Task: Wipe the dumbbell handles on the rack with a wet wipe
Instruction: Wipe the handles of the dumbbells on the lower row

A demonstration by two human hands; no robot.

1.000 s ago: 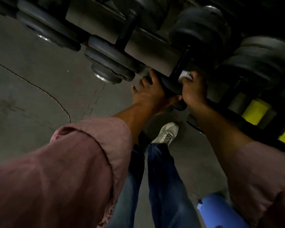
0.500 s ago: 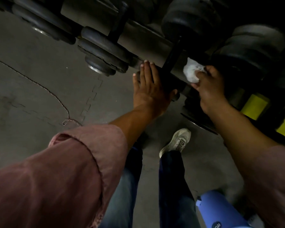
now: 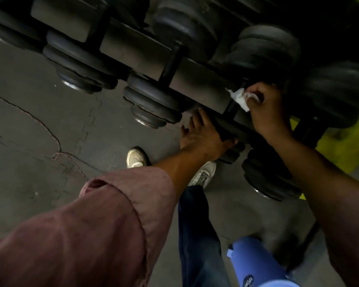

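Observation:
A dark rack rail [image 3: 133,46] carries several black dumbbells, their handles crossing it. My right hand [image 3: 265,106] is shut on a crumpled white wet wipe [image 3: 239,98] and presses it against the dark handle [image 3: 233,104] of the dumbbell in front of me. My left hand [image 3: 205,135] lies with its fingers spread against that dumbbell's near head [image 3: 230,133], below the rail. Beside it on the left, another dumbbell's handle [image 3: 172,63] is bare.
Further dumbbell heads [image 3: 151,100] stick out over the grey floor mats at the left. A lower dumbbell [image 3: 267,179] sits near my right forearm. Yellow rack parts [image 3: 340,146] show at the right. A blue wipe canister [image 3: 255,266] hangs at my waist. My shoes [image 3: 203,175] stand below.
My right hand has carried the wipe up along the handle to the rail. The left hand slid down from flat on the rail edge onto the dumbbell head. The view shifted left.

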